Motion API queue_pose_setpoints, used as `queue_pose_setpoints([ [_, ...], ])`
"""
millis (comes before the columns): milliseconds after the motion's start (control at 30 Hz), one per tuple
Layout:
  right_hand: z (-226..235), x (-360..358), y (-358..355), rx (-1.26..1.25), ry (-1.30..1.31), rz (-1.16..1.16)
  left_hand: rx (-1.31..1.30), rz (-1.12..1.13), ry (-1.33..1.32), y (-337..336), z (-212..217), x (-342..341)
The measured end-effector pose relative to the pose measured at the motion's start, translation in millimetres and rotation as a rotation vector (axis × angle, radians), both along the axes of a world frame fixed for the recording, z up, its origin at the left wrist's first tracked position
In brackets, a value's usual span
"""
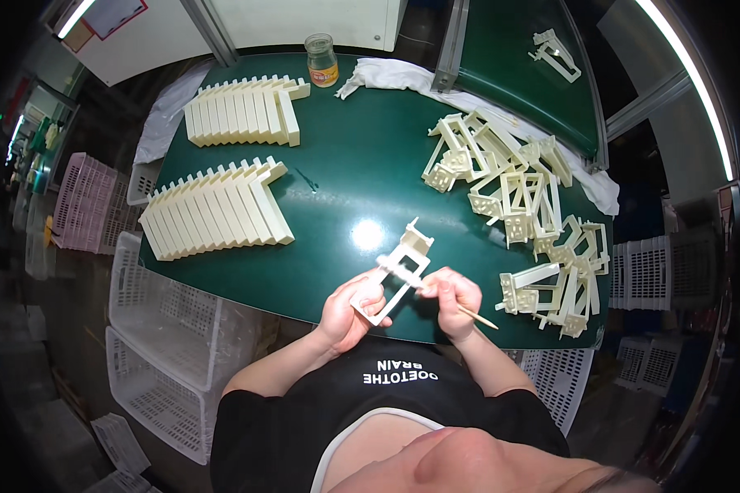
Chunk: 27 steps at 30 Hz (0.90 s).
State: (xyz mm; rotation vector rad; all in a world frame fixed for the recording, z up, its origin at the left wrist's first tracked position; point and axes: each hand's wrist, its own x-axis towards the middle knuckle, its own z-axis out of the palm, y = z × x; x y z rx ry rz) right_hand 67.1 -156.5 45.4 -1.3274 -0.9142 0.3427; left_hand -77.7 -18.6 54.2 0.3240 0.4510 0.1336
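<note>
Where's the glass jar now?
Head view, left of centre: the glass jar stands near the far edge of the green table, between cream plastic parts and white cloth.

Cream frame (416,241), dark green tabletop (329,222), tan stick (478,317)

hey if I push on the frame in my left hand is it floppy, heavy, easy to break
The frame is probably stiff, looking straight-sided. Its large openings suggest it's light for its size. The thin prong at its far end might snap if pressed.

I'm viewing a green table (321,238) remotely
A tube light (697,78) is glowing rightward; a white panel (296,20) is standing behind.
</note>
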Motion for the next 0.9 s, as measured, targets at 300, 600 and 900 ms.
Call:
queue_pose_setpoints([
  [300,5,-20,4,-0.059,0.056,0.024,0.049,0.038,-0.003,2,1,-3],
  [600,-7,-11,1,-0.184,-0.120,-0.014,-0.211,0.002,0.072,-2,-20,-12],
  [900,-4,-28,-1,-0.193,0.060,0.173,-0.100,0.042,0.163,-8,-24,-13],
])
